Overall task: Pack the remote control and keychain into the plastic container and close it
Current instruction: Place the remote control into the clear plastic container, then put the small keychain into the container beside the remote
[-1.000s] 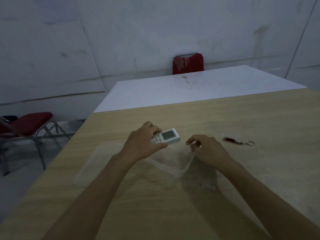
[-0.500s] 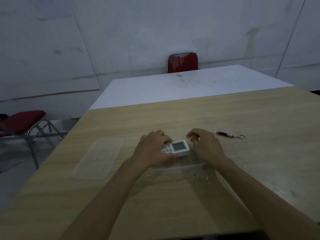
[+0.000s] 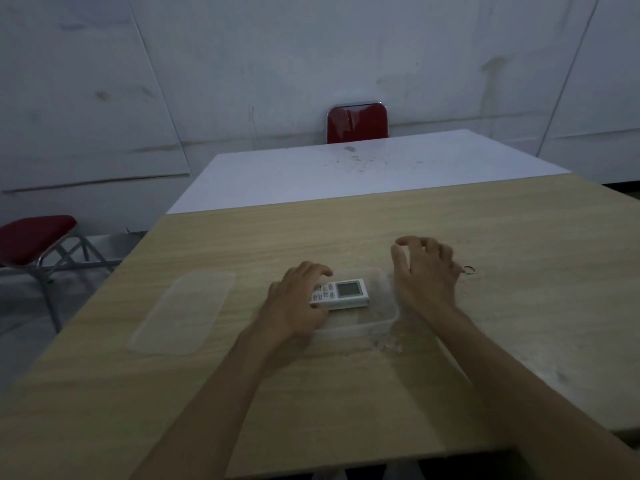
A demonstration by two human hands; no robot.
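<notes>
The white remote control [image 3: 343,294] lies flat inside the clear plastic container [image 3: 389,320] at the middle of the wooden table [image 3: 519,237]. My left hand [image 3: 298,299] still grips the remote's left end, fingers over its buttons. My right hand [image 3: 420,271] hovers to the right of the container with fingers spread and curled, right over the keychain. Only the keychain's metal ring [image 3: 468,270] shows past the hand; its red body is hidden. The container's clear lid [image 3: 183,313] lies flat on the table to the left.
A white table [image 3: 363,171] butts against the far edge of the wooden one. One red chair [image 3: 356,123] stands behind it, and another red chair [image 3: 34,237] stands on the floor at the left. The table's near edge is close to me.
The remote went from above the container down into it with my left hand. My right hand left the container's rim and moved right, over the keychain.
</notes>
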